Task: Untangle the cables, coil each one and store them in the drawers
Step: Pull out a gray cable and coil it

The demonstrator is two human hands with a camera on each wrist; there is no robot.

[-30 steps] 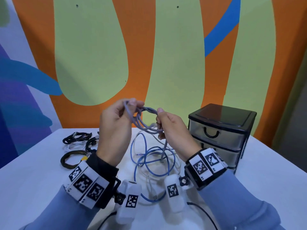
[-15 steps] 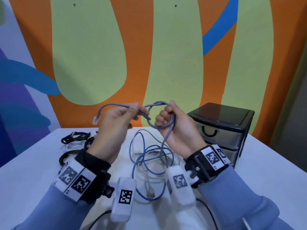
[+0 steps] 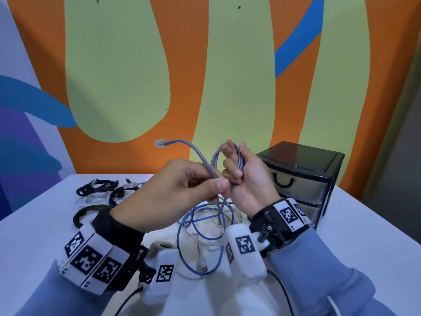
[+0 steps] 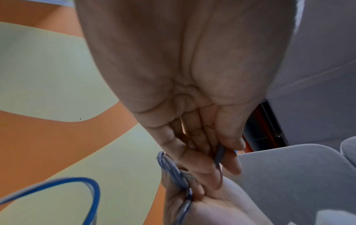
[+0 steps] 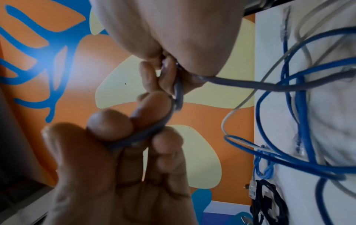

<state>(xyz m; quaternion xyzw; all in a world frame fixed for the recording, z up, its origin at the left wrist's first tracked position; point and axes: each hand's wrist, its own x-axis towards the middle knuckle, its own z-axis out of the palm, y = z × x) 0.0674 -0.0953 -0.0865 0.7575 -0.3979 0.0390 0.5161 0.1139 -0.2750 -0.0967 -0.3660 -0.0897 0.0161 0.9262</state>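
Both hands grip one grey cable (image 3: 206, 164) above the counter (image 3: 34, 226): the right hand (image 3: 247, 179) curls its fingers (image 5: 109, 124) round a small bundle of loops, while the left hand (image 3: 180, 190) pinches the free run between thumb and fingertips, just beside the right hand's knuckles. From that pinch the loose end arcs up and away to the left, its clear plug (image 3: 159, 143) pointing left toward the painted wall. The held loops stand roughly upright, long axis near vertical, and the rest of the cable drops from the hands to the counter, where it appears to cross a blue cable (image 3: 193, 242) and a pale one.

Judged from this, the step in hand is coiling. It calls for steady tension from the left hand, each turn laid flat against the last in the right, and the tail drawn clear of the blue cable before the final wraps, or the heap may lift with it.

Black cables (image 3: 98, 188) lie at the counter's far left. Closed drawers (image 3: 298, 185) stand near the right hand.
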